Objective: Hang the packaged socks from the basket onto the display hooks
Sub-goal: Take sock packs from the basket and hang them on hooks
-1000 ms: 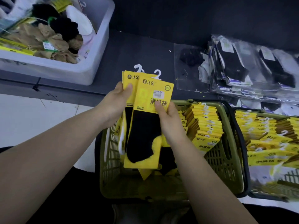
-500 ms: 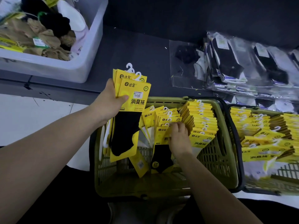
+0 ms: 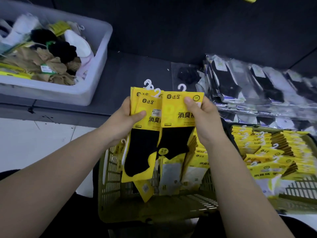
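My left hand (image 3: 123,117) grips a stack of yellow sock packs (image 3: 145,133) with black socks and white plastic hangers, held above the olive green basket (image 3: 109,186). My right hand (image 3: 204,117) pinches the top of one more yellow sock pack (image 3: 176,121), pressed against the right side of the stack. More yellow packs (image 3: 197,162) stand inside the basket beneath my hands. No display hooks are visible.
A second green basket (image 3: 298,191) full of yellow packs stands at the right. A white bin (image 3: 96,69) of loose socks sits on the dark shelf at upper left. Clear-bagged black socks (image 3: 253,83) lie at upper right. White floor shows at left.
My right hand lifted a sock pack out of the basket and brought it up beside the stack in my left hand. The stack stayed in my left hand.
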Action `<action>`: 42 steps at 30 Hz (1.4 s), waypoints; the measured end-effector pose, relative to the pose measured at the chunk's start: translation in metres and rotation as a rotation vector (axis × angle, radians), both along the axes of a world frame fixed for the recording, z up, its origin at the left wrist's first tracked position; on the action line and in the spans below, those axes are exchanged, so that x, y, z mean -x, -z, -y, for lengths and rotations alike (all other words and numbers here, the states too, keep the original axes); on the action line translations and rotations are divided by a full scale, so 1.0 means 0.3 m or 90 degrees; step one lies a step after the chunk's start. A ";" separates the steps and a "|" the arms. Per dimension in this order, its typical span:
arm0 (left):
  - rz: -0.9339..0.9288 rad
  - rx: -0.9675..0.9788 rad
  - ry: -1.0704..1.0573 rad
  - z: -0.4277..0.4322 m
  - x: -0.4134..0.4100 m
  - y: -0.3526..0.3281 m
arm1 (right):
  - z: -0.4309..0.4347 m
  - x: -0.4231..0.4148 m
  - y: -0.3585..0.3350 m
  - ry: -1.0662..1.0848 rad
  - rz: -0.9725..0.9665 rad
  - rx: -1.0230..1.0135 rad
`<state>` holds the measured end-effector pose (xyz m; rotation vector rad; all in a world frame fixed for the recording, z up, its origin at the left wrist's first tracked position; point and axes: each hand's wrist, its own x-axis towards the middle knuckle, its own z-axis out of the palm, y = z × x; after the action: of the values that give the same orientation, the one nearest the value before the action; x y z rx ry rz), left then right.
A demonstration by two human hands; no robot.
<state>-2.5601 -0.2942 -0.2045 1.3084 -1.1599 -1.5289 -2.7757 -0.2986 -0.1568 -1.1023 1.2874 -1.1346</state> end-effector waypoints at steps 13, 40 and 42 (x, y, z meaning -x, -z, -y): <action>-0.028 0.227 -0.109 0.135 0.125 -0.372 | 0.124 0.055 -0.395 0.046 -0.086 0.140; -0.084 0.421 -0.080 0.351 0.344 -0.888 | 0.451 0.376 -1.070 0.388 -0.082 0.399; -0.083 0.409 -0.086 0.360 0.339 -0.890 | 0.488 0.385 -1.084 0.388 -0.098 0.405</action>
<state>-2.6618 -0.4022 0.0624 0.8186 -1.3014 -1.0005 -2.8912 -0.4451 0.1684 -1.3017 1.4754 -2.0474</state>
